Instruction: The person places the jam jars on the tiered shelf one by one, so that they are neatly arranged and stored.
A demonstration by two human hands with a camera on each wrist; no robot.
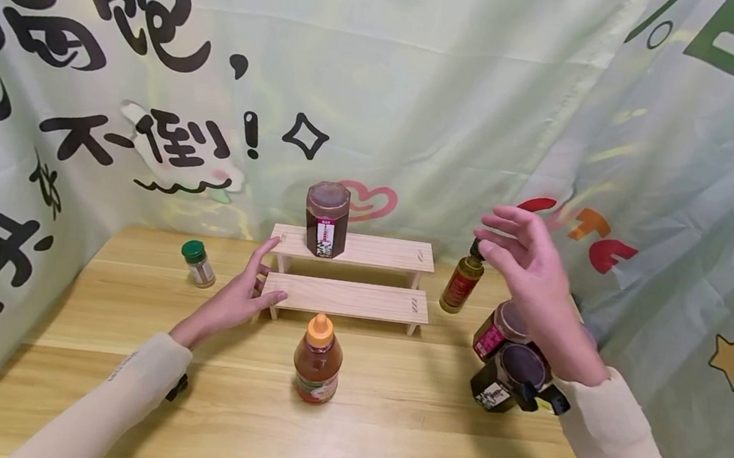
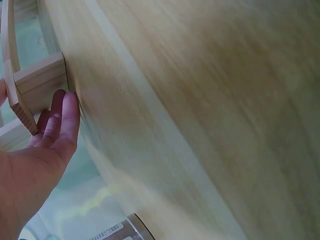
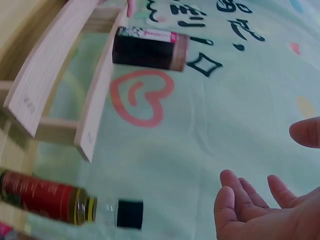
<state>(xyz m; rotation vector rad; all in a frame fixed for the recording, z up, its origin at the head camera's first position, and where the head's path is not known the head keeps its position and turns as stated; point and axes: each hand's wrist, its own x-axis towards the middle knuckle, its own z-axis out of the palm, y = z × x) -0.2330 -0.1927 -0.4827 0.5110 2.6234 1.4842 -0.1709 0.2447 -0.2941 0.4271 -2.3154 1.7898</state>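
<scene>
My left hand (image 1: pixel 240 296) is at the left end of a two-tier wooden shelf (image 1: pixel 345 300), thumb on the lower board and index finger reaching to the upper one. In the left wrist view, its other fingers (image 2: pixel 70 122) lie beside the shelf's leg, under the board. My right hand (image 1: pixel 529 266) hangs in the air with nothing in it, fingers loosely bent and spread. It overlaps the black cap of a small red-labelled glass bottle (image 1: pixel 460 285) in the head view; the right wrist view shows a gap between them. A dark hexagonal jar (image 1: pixel 326 221) stands on the upper board.
An orange-capped squeeze bottle (image 1: pixel 318 363) stands before the shelf. Left of it is a green-capped shaker (image 1: pixel 199 264). Several dark jars (image 1: pixel 495 380) cluster under my right wrist, partly hidden. A printed cloth (image 1: pixel 461 119) hangs behind and beside the wooden table (image 1: pixel 385 427).
</scene>
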